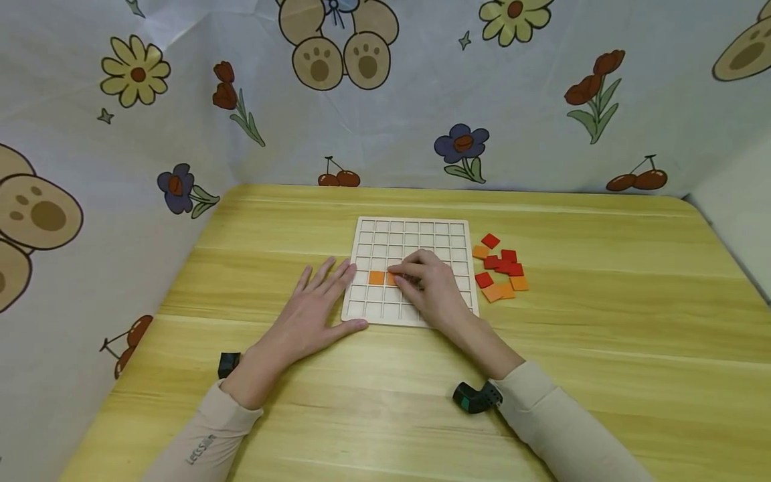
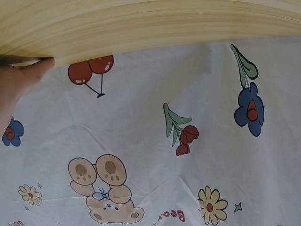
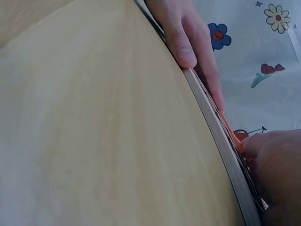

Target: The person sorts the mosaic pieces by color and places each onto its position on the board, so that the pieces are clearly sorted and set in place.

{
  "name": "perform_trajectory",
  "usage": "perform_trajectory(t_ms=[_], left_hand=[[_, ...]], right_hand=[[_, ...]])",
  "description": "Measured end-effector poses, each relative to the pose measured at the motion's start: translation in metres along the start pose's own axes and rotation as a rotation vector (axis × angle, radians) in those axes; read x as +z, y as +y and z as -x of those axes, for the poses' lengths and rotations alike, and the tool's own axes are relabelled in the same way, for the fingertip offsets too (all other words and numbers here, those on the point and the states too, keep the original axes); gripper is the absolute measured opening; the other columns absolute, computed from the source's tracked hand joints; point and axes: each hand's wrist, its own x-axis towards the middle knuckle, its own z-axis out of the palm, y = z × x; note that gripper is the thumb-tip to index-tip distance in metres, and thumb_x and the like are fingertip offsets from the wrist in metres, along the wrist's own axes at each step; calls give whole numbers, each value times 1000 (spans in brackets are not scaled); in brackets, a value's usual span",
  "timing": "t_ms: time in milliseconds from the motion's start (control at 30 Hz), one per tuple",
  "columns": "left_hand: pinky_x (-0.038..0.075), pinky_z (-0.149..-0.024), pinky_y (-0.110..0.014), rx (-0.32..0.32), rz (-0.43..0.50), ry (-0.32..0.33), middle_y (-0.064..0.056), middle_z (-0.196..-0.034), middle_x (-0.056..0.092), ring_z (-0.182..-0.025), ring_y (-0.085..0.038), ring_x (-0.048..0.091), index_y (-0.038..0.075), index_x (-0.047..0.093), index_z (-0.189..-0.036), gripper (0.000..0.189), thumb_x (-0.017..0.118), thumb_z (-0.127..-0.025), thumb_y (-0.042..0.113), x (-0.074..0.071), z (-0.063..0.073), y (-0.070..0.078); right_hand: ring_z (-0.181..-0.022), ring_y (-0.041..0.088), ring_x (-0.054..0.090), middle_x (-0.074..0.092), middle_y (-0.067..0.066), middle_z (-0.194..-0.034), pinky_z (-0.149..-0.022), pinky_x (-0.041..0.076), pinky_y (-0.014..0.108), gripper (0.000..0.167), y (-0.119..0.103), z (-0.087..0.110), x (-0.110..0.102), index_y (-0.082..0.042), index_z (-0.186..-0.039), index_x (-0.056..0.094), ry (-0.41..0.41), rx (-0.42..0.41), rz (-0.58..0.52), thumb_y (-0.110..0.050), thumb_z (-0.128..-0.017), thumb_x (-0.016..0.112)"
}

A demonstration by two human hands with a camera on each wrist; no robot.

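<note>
A pale square grid board (image 1: 412,229) lies on the table, divided into small square cells. One orange square tile (image 1: 376,278) sits in a cell left of its middle. My right hand (image 1: 430,284) is over the board and pinches a second orange tile (image 1: 391,279) at the cell beside it, partly hidden by the fingertips. My left hand (image 1: 316,304) rests with spread fingers along the board's left edge, its thumb at the lower left corner. In the right wrist view, the left hand (image 3: 181,37) touches the board's edge (image 3: 214,127), and an orange strip shows by the right fingertips.
Right of the board is a loose pile of several red tiles (image 1: 490,241) and orange tiles (image 1: 519,284), some overlapping. The wooden table (image 1: 373,402) reaches back to a wall covering (image 1: 391,134) printed with flowers, cherries and bears. Black wrist devices (image 1: 476,397) are on both arms.
</note>
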Motion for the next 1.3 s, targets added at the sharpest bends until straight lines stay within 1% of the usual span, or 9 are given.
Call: perform_trajectory(t_ms=[200,567,733,900,1033,1200,1300], left_hand=[[4,-132,-60,2,-3,10,-1,-177,19,-165,-32,11,19,20,-170,102,58,-95,75,0,0,2],[5,-132,-61,1,-10,15,-1,-177,20,-165,-31,12,19,20,-170,102,57,-95,76,1,-1,-1],[5,-132,-62,5,-9,10,-2,-177,21,-165,-32,13,18,21,-170,101,59,-95,74,2,-1,0],[4,-132,-61,7,-5,12,-2,-177,21,-165,-31,12,18,22,-170,101,61,-95,73,0,-2,1],[5,-132,-62,10,-11,17,-2,-177,22,-165,-31,12,18,22,-170,100,60,-95,73,-1,-3,1],[5,-132,-61,10,-18,16,-2,-177,21,-165,-31,12,18,22,-170,101,59,-95,74,0,-2,2],[5,-132,-61,11,-18,15,-2,-177,20,-165,-31,12,18,21,-170,100,59,-96,73,0,-1,2]], right_hand=[[-102,23,60,66,8,-109,-86,54,38,18,0,1,0,-8,-113,83,-8,-32,29,-9,-96,78],[-95,19,66,70,8,-107,-85,59,33,26,1,-1,4,-3,-120,75,-1,-31,-15,-9,-95,79],[-93,19,67,70,9,-104,-83,61,32,23,2,0,3,-2,-115,74,1,-37,-23,-8,-93,81],[-96,17,63,70,4,-105,-84,58,32,15,0,1,1,-7,-108,77,-4,-66,35,-12,-94,81],[-97,18,62,70,4,-106,-84,59,32,10,-1,2,1,-8,-103,80,9,-97,57,-11,-94,81],[-100,20,64,71,6,-108,-85,59,34,13,1,5,-2,-6,-105,82,19,-123,71,-12,-94,81],[-103,23,66,72,8,-109,-88,60,37,13,5,7,-9,-5,-106,82,40,-105,74,-10,-94,79]])
